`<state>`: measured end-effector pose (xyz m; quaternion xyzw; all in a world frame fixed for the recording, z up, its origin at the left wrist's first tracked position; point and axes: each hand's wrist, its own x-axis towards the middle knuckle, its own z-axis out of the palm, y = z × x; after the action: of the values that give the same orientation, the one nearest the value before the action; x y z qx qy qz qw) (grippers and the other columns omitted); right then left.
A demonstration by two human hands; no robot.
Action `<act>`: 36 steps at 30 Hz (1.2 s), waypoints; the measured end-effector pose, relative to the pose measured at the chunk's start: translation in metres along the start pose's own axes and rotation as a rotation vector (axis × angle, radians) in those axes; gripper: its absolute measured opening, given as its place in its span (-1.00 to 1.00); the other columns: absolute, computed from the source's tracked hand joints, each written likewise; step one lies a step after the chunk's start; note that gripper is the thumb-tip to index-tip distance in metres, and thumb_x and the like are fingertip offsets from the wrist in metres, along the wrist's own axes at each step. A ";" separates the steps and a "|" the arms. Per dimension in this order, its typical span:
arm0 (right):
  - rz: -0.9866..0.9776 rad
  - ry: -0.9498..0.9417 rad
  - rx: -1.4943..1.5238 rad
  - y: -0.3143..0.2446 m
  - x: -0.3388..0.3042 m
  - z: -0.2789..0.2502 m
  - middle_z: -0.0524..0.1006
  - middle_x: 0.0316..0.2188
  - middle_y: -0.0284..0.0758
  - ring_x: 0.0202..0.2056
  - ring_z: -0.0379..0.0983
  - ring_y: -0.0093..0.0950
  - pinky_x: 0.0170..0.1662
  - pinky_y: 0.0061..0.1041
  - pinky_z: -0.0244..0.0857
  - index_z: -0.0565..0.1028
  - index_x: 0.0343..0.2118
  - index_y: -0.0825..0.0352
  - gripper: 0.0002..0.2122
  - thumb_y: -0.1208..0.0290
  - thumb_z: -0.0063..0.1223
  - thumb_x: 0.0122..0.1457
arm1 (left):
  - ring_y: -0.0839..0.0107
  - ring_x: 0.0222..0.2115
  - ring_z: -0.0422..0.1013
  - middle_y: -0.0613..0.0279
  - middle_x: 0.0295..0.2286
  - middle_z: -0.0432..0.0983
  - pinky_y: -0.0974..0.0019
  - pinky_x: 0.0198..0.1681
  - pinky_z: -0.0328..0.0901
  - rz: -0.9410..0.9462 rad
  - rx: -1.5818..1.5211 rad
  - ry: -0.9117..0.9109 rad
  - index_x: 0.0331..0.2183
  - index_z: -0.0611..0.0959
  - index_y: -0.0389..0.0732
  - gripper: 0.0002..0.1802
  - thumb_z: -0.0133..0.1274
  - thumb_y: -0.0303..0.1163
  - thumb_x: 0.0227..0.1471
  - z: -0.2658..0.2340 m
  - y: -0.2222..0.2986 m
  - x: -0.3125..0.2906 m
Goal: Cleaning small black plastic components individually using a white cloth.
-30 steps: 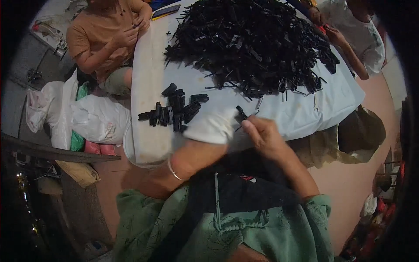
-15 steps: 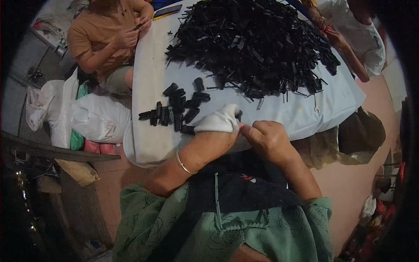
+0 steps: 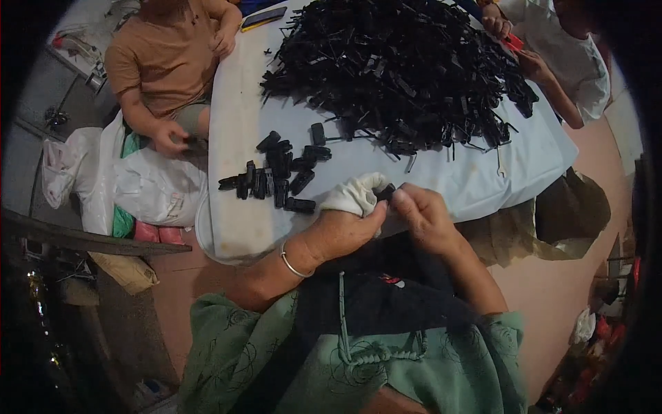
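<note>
Near the front edge of the table, my left hand wears a white cloth glove over its fingers, with the thumb bare. It is closed on a small black plastic part that sticks up between thumb and glove. My right hand meets it from the other side, thumb and fingers pinched at the part's right end. The fingertips hide much of the part. Left of my hands lies a loose group of similar black parts. Beyond them rises a large heap of black parts, some with thin rods sticking out.
A pale cloth covers the table. A wrench lies at the heap's near right edge, a phone at the far left. One person sits left, beside white plastic bags; another, at the right, holds a red tool. A brown sack stands right.
My left hand has turned and shifted slightly right, bringing its thumb and the black part into view. The person at the left has lowered one hand from the other toward the bags.
</note>
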<state>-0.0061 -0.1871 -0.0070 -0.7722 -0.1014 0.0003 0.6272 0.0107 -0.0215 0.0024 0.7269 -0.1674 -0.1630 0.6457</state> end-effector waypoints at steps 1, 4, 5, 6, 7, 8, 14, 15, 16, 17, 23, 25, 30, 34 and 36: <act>-0.051 -0.070 -0.131 -0.001 -0.001 0.001 0.21 -0.74 -0.34 -0.61 0.13 -0.68 -0.57 -0.59 0.07 0.32 -0.59 0.41 -0.73 0.33 -0.14 0.16 | 0.59 -0.61 0.31 0.29 -0.52 0.40 0.49 -0.57 0.25 0.122 0.153 0.046 -0.19 0.41 -0.27 -0.67 0.01 -0.52 -0.09 -0.001 -0.007 0.001; 0.035 -0.062 -0.038 0.003 -0.002 0.005 0.30 -0.66 -0.52 -0.55 0.17 -0.72 -0.50 -0.67 0.13 0.36 -0.54 0.41 -0.74 0.32 -0.18 0.19 | 0.38 -0.56 0.38 0.15 -0.49 0.44 0.38 -0.50 0.28 0.337 0.457 0.105 -0.24 0.45 -0.29 -0.71 0.01 -0.49 -0.11 0.001 0.003 0.002; 0.034 -0.061 -0.039 0.005 -0.003 0.008 0.30 -0.66 -0.52 -0.55 0.17 -0.72 -0.50 -0.67 0.13 0.36 -0.54 0.41 -0.74 0.32 -0.18 0.19 | 0.27 -0.52 0.40 0.07 -0.47 0.45 0.32 -0.46 0.29 0.429 0.609 0.128 -0.27 0.46 -0.29 -0.73 0.00 -0.47 -0.12 0.001 0.007 0.002; 0.063 -0.024 -0.012 0.007 -0.005 0.012 0.30 -0.66 -0.51 -0.54 0.17 -0.72 -0.49 -0.67 0.13 0.37 -0.54 0.41 -0.73 0.32 -0.19 0.19 | 0.27 -0.52 0.40 0.07 -0.47 0.45 0.32 -0.46 0.29 0.430 0.608 0.128 -0.27 0.46 -0.29 -0.73 0.00 -0.47 -0.12 0.002 0.007 0.001; 0.092 0.012 0.016 0.009 -0.005 0.016 0.30 -0.66 -0.50 -0.54 0.17 -0.71 -0.49 -0.67 0.13 0.37 -0.53 0.41 -0.73 0.31 -0.20 0.19 | 0.20 -0.48 0.40 0.03 -0.46 0.45 0.30 -0.43 0.29 0.399 0.651 0.123 -0.26 0.46 -0.29 -0.72 -0.01 -0.47 -0.11 0.003 0.007 -0.001; 0.094 0.015 0.016 0.013 -0.005 0.021 0.30 -0.66 -0.50 -0.54 0.17 -0.71 -0.49 -0.67 0.13 0.37 -0.53 0.41 -0.73 0.31 -0.20 0.19 | 0.14 -0.45 0.40 -0.01 -0.44 0.44 0.28 -0.40 0.29 0.368 0.693 0.115 -0.26 0.46 -0.30 -0.72 -0.03 -0.46 -0.11 0.004 0.006 -0.003; -0.030 0.091 0.004 0.003 -0.003 0.016 0.32 -0.71 -0.25 -0.64 0.20 -0.58 -0.55 -0.54 0.14 0.36 -0.54 0.44 -0.76 0.37 -0.15 0.16 | 0.31 -0.47 0.39 0.11 -0.46 0.44 0.37 -0.41 0.28 0.504 0.719 0.166 -0.25 0.43 -0.28 -0.73 -0.01 -0.48 -0.09 0.004 -0.004 -0.006; -0.056 0.079 -0.003 -0.002 -0.002 0.010 0.36 -0.68 -0.23 -0.62 0.24 -0.55 -0.52 -0.54 0.17 0.38 -0.51 0.44 -0.79 0.38 -0.12 0.14 | 0.31 -0.47 0.39 0.11 -0.46 0.44 0.37 -0.41 0.28 0.504 0.719 0.168 -0.25 0.43 -0.28 -0.73 -0.01 -0.48 -0.09 0.002 -0.004 -0.004; -0.082 0.068 -0.010 -0.004 -0.001 0.006 0.39 -0.65 -0.20 -0.60 0.29 -0.52 -0.50 -0.55 0.20 0.40 -0.47 0.44 -0.82 0.40 -0.09 0.12 | 0.42 -0.47 0.36 0.20 -0.44 0.42 0.42 -0.41 0.27 0.376 0.436 0.141 -0.21 0.40 -0.28 -0.70 -0.02 -0.47 -0.05 -0.002 -0.002 0.001; -0.082 0.069 -0.009 -0.003 -0.001 0.002 0.39 -0.65 -0.20 -0.60 0.29 -0.52 -0.50 -0.55 0.20 0.40 -0.47 0.44 -0.82 0.40 -0.09 0.12 | 0.52 -0.46 0.32 0.29 -0.42 0.40 0.46 -0.42 0.26 0.245 0.154 0.109 -0.17 0.36 -0.28 -0.68 -0.02 -0.46 -0.02 -0.005 0.001 0.004; -0.032 -0.048 -0.200 -0.015 -0.002 -0.014 0.41 -0.57 -0.36 -0.51 0.29 -0.70 -0.45 -0.69 0.19 0.44 -0.36 0.43 -0.86 0.51 0.03 0.01 | 0.55 -0.39 0.27 0.24 -0.37 0.34 0.45 -0.36 0.24 0.146 -0.046 0.144 -0.08 0.27 -0.31 -0.62 -0.12 -0.47 0.03 -0.014 -0.001 0.007; -0.121 -0.033 -0.223 -0.014 0.000 -0.014 0.40 -0.59 -0.38 -0.52 0.28 -0.71 -0.47 -0.69 0.18 0.44 -0.38 0.43 -0.87 0.51 0.05 0.00 | 0.55 -0.40 0.27 0.24 -0.37 0.35 0.46 -0.36 0.24 0.257 0.086 0.138 -0.07 0.26 -0.32 -0.60 -0.12 -0.46 0.03 -0.015 -0.005 0.006; -0.138 0.043 0.050 -0.004 -0.002 -0.006 0.39 -0.62 -0.30 -0.60 0.29 -0.61 -0.54 -0.63 0.17 0.44 -0.42 0.41 -0.90 0.51 0.07 0.00 | 0.66 -0.46 0.25 0.29 -0.37 0.35 0.57 -0.43 0.21 -0.069 -0.033 -0.147 -0.05 0.25 -0.32 -0.61 -0.17 -0.49 0.04 -0.008 0.024 -0.006; -0.119 -0.033 -0.052 -0.009 0.000 -0.004 0.34 -0.67 -0.28 -0.63 0.24 -0.50 -0.53 -0.55 0.17 0.38 -0.50 0.42 -0.86 0.45 -0.06 0.09 | 0.70 -0.56 0.24 0.34 -0.47 0.37 0.57 -0.52 0.20 0.024 -0.071 -0.079 -0.07 0.27 -0.29 -0.63 -0.19 -0.53 0.03 -0.006 0.012 -0.003; -0.171 -0.036 -0.069 -0.010 -0.002 -0.002 0.34 -0.68 -0.25 -0.64 0.22 -0.44 -0.52 -0.51 0.17 0.37 -0.52 0.43 -0.83 0.43 -0.10 0.12 | 0.68 -0.55 0.25 0.32 -0.48 0.36 0.54 -0.52 0.21 -0.025 -0.086 -0.090 -0.10 0.29 -0.30 -0.65 -0.17 -0.52 0.02 -0.006 0.014 -0.003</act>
<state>-0.0096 -0.1871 0.0031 -0.7817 -0.1780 -0.0427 0.5961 0.0105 -0.0167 0.0174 0.6925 -0.1798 -0.2107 0.6661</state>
